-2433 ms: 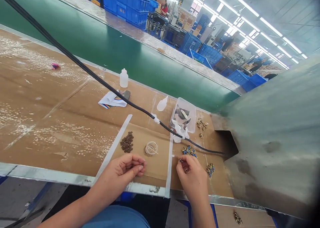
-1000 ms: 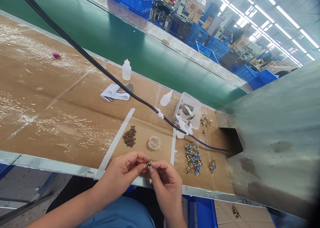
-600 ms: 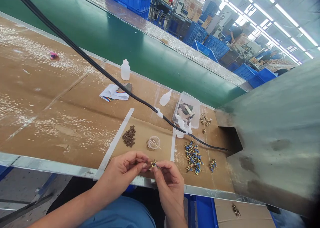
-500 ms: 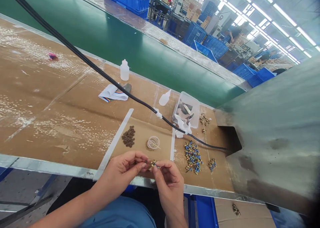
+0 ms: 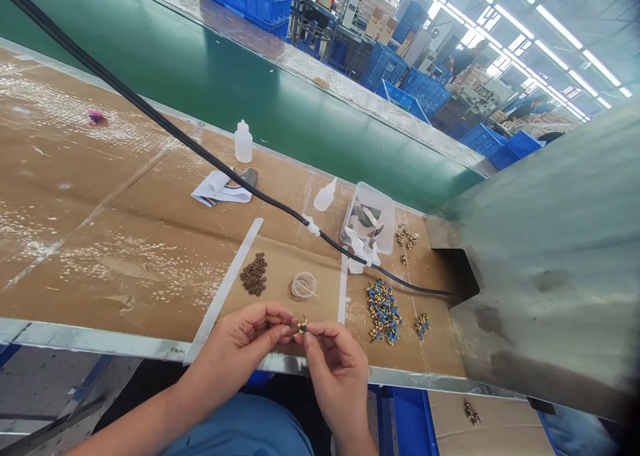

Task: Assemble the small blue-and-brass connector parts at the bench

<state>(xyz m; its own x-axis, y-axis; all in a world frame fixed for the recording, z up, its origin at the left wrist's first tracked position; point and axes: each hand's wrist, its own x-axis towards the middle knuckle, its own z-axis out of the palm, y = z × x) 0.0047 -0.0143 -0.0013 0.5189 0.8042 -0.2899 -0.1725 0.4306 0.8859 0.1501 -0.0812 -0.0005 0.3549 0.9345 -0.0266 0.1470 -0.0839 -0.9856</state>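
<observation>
My left hand (image 5: 245, 339) and my right hand (image 5: 333, 369) meet at the near edge of the cardboard-covered bench (image 5: 125, 229). Both pinch a small brass and blue part (image 5: 302, 325) between their fingertips. Just beyond the hands lie a pile of small brown rings (image 5: 255, 279) and a clear round lid (image 5: 303, 286) with a thin stick in it. To the right is a heap of blue and brass parts (image 5: 383, 309), with a smaller cluster (image 5: 421, 323) beside it.
A black cable (image 5: 200, 153) runs diagonally across the bench into a grey metal housing (image 5: 545, 263). A clear plastic box (image 5: 369, 217), two small squeeze bottles (image 5: 243, 143), folded white paper (image 5: 220, 188) and loose brass parts (image 5: 406, 237) lie farther back. A green conveyor belt (image 5: 240, 89) runs behind.
My right hand moved left from the blue and brass heap to meet my left hand, bringing a small part. Both hands have since held it together with little movement.
</observation>
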